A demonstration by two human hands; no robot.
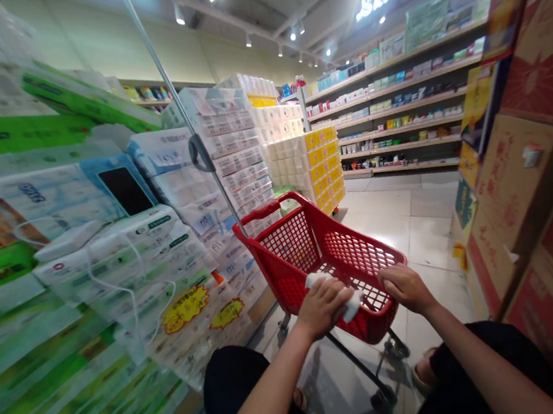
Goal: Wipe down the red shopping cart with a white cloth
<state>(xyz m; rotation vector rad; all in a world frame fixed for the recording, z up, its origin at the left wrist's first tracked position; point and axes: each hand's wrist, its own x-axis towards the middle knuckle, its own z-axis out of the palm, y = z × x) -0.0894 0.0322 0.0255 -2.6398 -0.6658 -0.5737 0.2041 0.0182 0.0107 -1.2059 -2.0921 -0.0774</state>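
A small red plastic shopping cart (283, 260) stands on the tiled floor right in front of me, its basket bare inside. My left hand (323, 305) is curled over the white grip (352, 305) of the cart's near handle. My right hand (407, 288) rests closed on the near red rim just to the right of that grip. A metal pole (178, 105) with a grey clip rises slantwise from the cart's far left corner. My dark-trousered knees show at the bottom.
Stacked packs of tissue and toilet paper (127, 265) wall the left side, with a phone and white cable lying on them. Red-printed cardboard boxes (528, 169) tower at the right. Beyond lie pale floor tiles (420, 229), a yellow-and-white pack display (321, 161) and stocked shelves.
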